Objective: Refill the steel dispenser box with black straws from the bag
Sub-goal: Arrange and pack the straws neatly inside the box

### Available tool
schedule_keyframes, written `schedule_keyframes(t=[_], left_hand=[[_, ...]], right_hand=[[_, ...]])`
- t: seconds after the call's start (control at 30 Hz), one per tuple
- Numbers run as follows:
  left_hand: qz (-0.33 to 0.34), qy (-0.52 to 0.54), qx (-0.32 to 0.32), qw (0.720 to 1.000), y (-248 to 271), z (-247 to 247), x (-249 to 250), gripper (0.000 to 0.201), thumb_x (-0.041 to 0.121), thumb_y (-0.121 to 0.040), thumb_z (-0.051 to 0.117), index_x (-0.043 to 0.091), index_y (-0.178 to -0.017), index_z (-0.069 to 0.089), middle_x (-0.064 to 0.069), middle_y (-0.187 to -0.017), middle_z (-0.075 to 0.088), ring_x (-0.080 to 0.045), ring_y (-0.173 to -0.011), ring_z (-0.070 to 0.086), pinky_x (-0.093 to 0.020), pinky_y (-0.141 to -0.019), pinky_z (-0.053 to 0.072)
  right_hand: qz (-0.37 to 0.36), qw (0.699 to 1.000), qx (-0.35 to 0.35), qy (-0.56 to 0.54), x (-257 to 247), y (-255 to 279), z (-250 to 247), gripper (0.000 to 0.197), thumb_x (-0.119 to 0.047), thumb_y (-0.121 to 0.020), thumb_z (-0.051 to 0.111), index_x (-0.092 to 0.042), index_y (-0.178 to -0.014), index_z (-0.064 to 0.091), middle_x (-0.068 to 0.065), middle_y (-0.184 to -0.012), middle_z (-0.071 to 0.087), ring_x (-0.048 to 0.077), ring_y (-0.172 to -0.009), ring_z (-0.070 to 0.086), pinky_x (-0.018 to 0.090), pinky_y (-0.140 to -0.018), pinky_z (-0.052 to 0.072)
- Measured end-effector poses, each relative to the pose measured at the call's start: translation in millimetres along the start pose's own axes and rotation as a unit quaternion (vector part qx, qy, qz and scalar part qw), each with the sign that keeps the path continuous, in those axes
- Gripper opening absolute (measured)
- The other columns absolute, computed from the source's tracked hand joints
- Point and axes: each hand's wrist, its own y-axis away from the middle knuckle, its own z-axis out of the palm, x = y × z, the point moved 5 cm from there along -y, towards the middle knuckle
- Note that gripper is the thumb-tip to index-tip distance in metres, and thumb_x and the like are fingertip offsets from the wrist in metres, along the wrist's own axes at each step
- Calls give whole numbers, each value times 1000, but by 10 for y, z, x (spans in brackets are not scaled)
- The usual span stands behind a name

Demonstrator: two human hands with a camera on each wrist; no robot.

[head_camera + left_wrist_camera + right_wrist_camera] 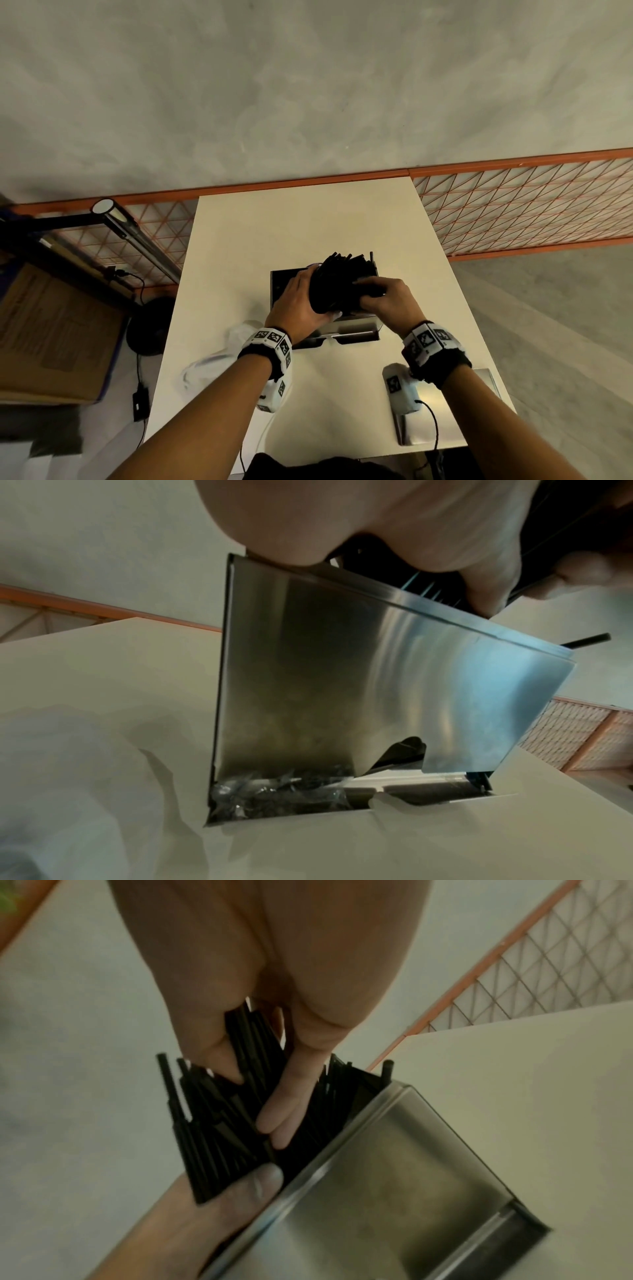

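The steel dispenser box (349, 330) sits mostly hidden behind both hands – its inside unseen. The left hand (301, 301) and right hand (387, 301) each curl around the bundle of black straws (342, 281)

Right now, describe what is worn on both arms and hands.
Both forearms are bare, with no sleeves or gloves. Each wrist carries a black band faced with white blocks printed with black square markers. A white camera unit hangs under each wrist; the one by the right hand trails a thin black cable. The left hand wears nothing else.
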Motion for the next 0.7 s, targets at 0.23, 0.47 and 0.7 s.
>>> schedule_keyframes(t=[0.23,0.47,0.7], left_hand=[[14,-1,15,1000,15,-29,18,94,46,-77,85,38,-154,31,17,-145,44,-9,-133,47,-34,-103,51],[13,-8,23,1000,7,-17,1,88,45,-79,82,40,-153,35,19,-141,42,-10,-130,49,-34,-97,54],[-16,-14,3,1000,-39,54,-84,65,49,-85,77,34,-142,50,13,-130,48,-11,-123,52,-38,-100,53]], right_hand=[[139,974,14,-176,53,-222,118,15,-1,-92,56,7,-93,69,26,-97,70,34,-80,72,35,-60,60],[26,986,66,154,32,-286,86,27,-17,-97,53,-3,-119,62,20,-111,69,39,-103,61,33,-77,42],[-4,980,191,52,219,-142,-150,18,-20,-99,45,-13,-101,62,9,-92,68,31,-87,61,38,-74,48]])
